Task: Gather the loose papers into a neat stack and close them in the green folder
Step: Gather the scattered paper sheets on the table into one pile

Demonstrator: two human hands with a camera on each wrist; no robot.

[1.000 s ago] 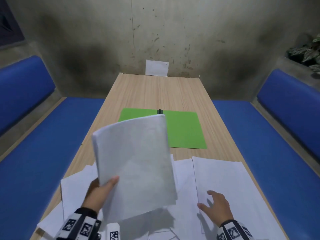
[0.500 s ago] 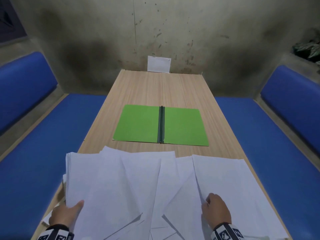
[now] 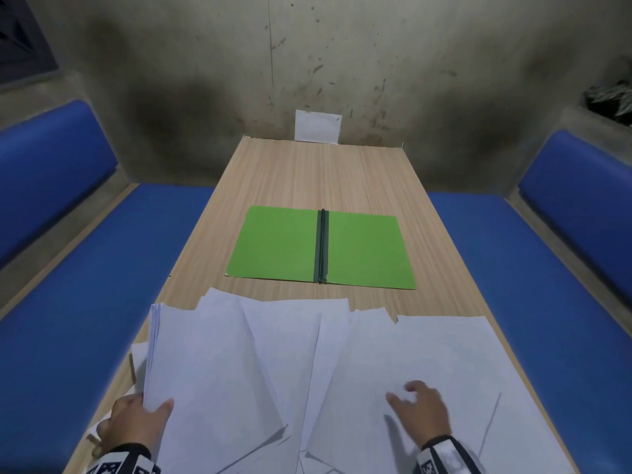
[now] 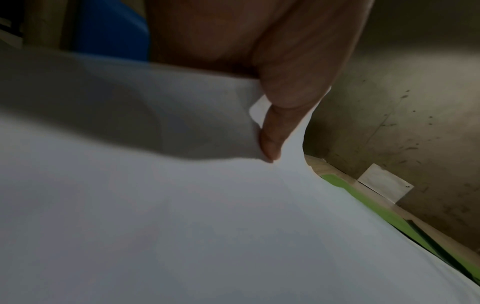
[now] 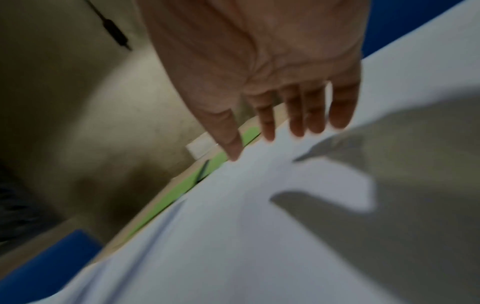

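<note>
The green folder (image 3: pixel 321 249) lies open and flat at mid-table, its dark spine upright in the middle. White loose papers (image 3: pixel 307 371) spread fanned across the near end of the table. My left hand (image 3: pixel 136 422) pinches the near left corner of a thick bundle of papers (image 3: pixel 205 364), thumb on top; the left wrist view shows the thumb (image 4: pixel 272 142) pressing the paper edge. My right hand (image 3: pixel 419 408) hovers just over the right-hand sheets (image 3: pixel 461 364) with fingers (image 5: pixel 296 121) spread and straight, holding nothing. A strip of folder (image 5: pixel 182 191) shows beyond the sheets.
The wooden table (image 3: pixel 318 172) runs away from me to a stained concrete wall, where a white card (image 3: pixel 317 126) leans. Blue padded benches (image 3: pixel 85 285) flank both sides. A potted plant (image 3: pixel 612 97) sits at the far right.
The left hand has lowered the raised bundle onto the spread sheets and slightly lifted its left edge. The right hand has shifted right and up, its fingers spreading over the right sheets.
</note>
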